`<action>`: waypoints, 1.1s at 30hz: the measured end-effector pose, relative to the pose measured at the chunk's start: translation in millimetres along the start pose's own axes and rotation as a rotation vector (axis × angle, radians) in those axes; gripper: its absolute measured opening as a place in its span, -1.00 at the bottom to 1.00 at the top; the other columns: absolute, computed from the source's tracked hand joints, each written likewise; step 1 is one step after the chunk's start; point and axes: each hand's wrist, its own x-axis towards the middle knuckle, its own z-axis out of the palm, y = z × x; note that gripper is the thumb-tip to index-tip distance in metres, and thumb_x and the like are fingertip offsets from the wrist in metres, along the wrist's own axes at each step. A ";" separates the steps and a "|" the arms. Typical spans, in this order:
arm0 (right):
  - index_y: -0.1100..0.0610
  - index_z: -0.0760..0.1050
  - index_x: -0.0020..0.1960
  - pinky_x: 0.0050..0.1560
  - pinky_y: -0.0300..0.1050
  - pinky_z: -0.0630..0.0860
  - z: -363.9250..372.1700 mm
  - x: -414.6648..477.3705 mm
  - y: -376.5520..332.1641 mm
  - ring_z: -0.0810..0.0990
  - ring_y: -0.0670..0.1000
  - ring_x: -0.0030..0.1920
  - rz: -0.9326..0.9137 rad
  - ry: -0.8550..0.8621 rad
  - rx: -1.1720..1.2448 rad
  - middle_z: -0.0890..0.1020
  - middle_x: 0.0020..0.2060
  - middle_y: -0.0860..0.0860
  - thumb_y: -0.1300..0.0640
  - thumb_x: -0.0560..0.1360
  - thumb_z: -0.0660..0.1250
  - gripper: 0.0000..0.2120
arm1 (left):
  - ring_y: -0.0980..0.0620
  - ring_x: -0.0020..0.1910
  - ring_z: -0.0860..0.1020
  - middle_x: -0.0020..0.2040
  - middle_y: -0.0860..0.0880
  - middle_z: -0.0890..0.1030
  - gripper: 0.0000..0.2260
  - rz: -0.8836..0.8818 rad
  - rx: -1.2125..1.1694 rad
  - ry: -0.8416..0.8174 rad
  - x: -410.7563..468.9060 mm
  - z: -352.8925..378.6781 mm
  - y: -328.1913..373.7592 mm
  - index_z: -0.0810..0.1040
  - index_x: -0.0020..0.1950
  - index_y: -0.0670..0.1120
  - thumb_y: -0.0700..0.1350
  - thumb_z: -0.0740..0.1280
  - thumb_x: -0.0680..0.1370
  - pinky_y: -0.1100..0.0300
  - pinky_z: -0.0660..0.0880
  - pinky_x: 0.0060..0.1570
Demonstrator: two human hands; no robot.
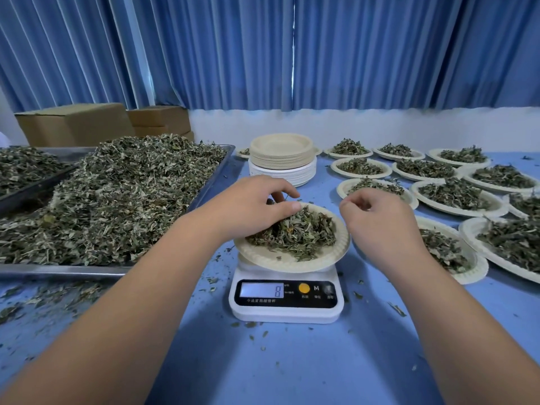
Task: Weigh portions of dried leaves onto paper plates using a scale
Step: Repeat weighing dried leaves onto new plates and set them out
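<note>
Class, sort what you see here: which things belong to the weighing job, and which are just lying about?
In the job: scale; paper plate on it; leaf portion; left hand; right hand; heaped leaf tray; stack of empty plates; filled plates.
Lying about: cardboard boxes; blue curtains; spilled leaf bits on the table.

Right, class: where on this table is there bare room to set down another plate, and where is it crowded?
Free: the blue tabletop in front of the scale, bar leaf crumbs. Crowded: filled plates on the right, the leaf tray on the left.
</note>
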 end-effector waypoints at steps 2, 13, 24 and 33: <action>0.06 0.56 -0.24 -0.37 -0.24 0.35 0.4 1.0 0.5 0.49 -0.13 -0.37 -0.009 0.031 0.015 0.59 -0.36 -0.12 0.13 0.50 0.26 -0.83 | 0.37 -0.09 0.47 -0.06 0.24 0.54 -0.79 0.009 -0.013 -0.005 0.7 2.8 2.1 0.55 0.19 0.19 0.12 0.30 0.57 0.46 0.33 -0.13; 0.08 0.55 -0.30 -0.37 -0.21 0.33 0.6 1.4 1.0 0.43 -0.14 -0.43 -0.046 0.128 0.067 0.54 -0.46 -0.10 0.14 0.48 0.28 -0.80 | 0.26 -0.10 0.52 -0.14 0.31 0.54 -0.87 0.010 -0.044 0.026 -4.3 10.0 3.9 0.62 -0.01 0.17 -0.08 0.35 0.58 0.50 0.39 -0.19; 0.08 0.54 -0.32 -0.39 -0.21 0.29 1.4 2.1 2.8 0.43 -0.19 -0.46 -0.050 0.110 0.106 0.52 -0.49 -0.24 0.14 0.47 0.28 -0.80 | 0.30 -0.31 0.45 -0.22 0.21 0.58 -0.75 -0.016 -0.423 0.341 -16.3 4.2 3.7 0.58 -0.12 0.21 -0.18 0.36 0.57 0.43 0.40 -0.22; 0.08 0.54 -0.31 -0.38 -0.20 0.31 -0.2 1.6 3.2 0.41 -0.16 -0.47 -0.054 0.099 0.113 0.50 -0.54 -0.19 0.14 0.48 0.28 -0.80 | 0.28 -0.41 0.42 -0.28 0.21 0.56 -0.75 -0.031 -0.543 0.419 -20.6 10.9 7.1 0.61 -0.10 0.16 -0.23 0.35 0.56 0.38 0.41 -0.35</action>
